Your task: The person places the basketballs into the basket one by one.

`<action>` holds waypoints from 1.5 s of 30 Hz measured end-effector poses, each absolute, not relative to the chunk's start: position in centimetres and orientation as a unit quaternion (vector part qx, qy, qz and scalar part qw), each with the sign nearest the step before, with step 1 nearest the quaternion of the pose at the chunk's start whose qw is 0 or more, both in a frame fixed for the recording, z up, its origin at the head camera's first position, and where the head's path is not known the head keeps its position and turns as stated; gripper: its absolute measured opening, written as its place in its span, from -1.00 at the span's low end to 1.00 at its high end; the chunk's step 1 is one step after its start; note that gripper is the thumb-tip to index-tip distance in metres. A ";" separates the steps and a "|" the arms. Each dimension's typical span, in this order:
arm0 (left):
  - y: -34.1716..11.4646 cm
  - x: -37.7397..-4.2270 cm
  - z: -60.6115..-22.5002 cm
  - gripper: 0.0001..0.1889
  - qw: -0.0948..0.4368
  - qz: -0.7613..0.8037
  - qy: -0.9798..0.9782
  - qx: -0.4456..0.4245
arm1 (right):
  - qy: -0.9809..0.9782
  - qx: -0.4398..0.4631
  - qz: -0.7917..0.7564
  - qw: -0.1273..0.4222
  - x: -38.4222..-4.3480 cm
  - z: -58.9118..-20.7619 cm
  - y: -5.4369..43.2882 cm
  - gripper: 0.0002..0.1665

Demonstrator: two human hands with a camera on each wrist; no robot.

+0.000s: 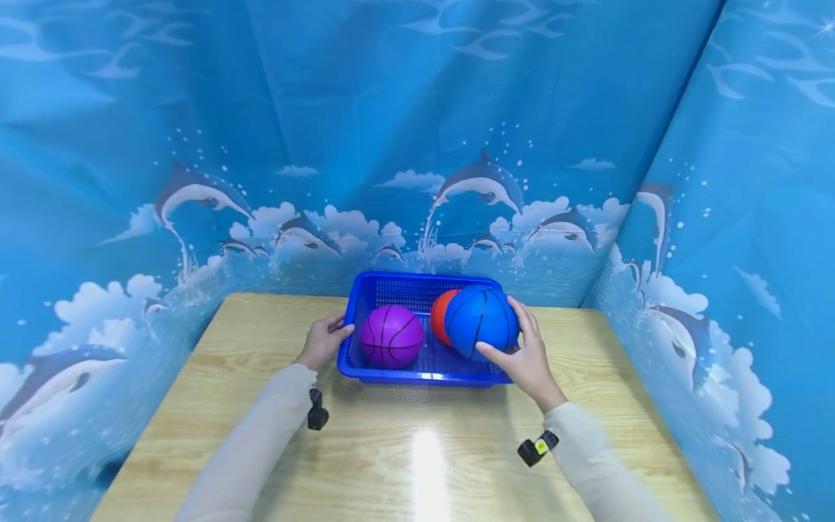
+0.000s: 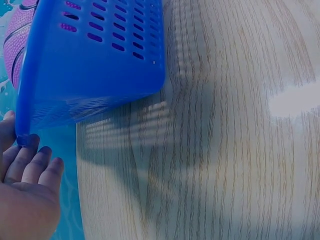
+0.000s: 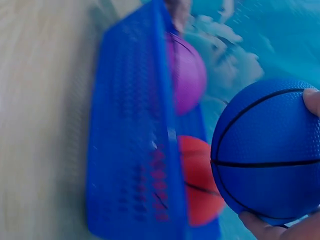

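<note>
A blue toy basketball (image 1: 481, 322) is gripped by my right hand (image 1: 530, 361), thumb on the near side and fingers round its right side. In the right wrist view the blue ball (image 3: 270, 152) is held above the basket's rim. My left hand (image 1: 322, 341) pinches the left rim of a blue plastic basket (image 1: 417, 378), its thumb over the rim and its fingers beneath, as the left wrist view shows. Inside the basket, a purple basketball (image 1: 391, 336) lies at the left. An orange-red basketball (image 1: 440, 316) lies at the right, partly hidden behind the blue one.
The basket stands near the back edge of a light wood table (image 1: 391, 449). A blue curtain (image 1: 365, 145) printed with dolphins hangs behind the table and along both sides. Slots pierce the basket's walls.
</note>
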State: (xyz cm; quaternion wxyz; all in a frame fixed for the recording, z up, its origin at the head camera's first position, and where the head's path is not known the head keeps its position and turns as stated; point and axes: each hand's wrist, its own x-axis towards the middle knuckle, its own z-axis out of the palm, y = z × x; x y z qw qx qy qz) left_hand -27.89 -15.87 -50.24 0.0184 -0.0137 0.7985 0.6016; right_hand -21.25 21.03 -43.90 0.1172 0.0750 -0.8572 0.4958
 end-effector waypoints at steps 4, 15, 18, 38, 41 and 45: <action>-15.8 -28.0 -50.3 -0.48 0.017 0.604 0.797 -0.015 | -0.870 0.092 0.471 0.114 -21.4 -45.3 18.9 0.12; -16.0 -28.1 -50.4 -0.48 0.016 0.591 0.806 -0.012 | -0.873 0.148 0.447 0.130 -22.2 -48.4 15.8 0.13; -16.0 -27.9 -50.3 -0.48 0.023 0.588 0.808 -0.012 | -0.870 0.150 0.447 0.141 -22.2 -48.9 15.7 0.13; -16.1 -28.0 -50.5 -0.46 0.031 0.585 0.810 -0.019 | -0.878 0.092 0.464 0.071 -22.2 -47.7 16.0 0.15; -16.2 -28.2 -50.5 -0.46 0.034 0.586 0.809 -0.021 | -0.883 0.099 0.453 0.077 -22.5 -47.8 16.0 0.18; -16.3 -28.3 -50.4 -0.46 0.040 0.587 0.808 -0.023 | -0.880 0.102 0.448 0.117 -22.6 -48.9 16.0 0.20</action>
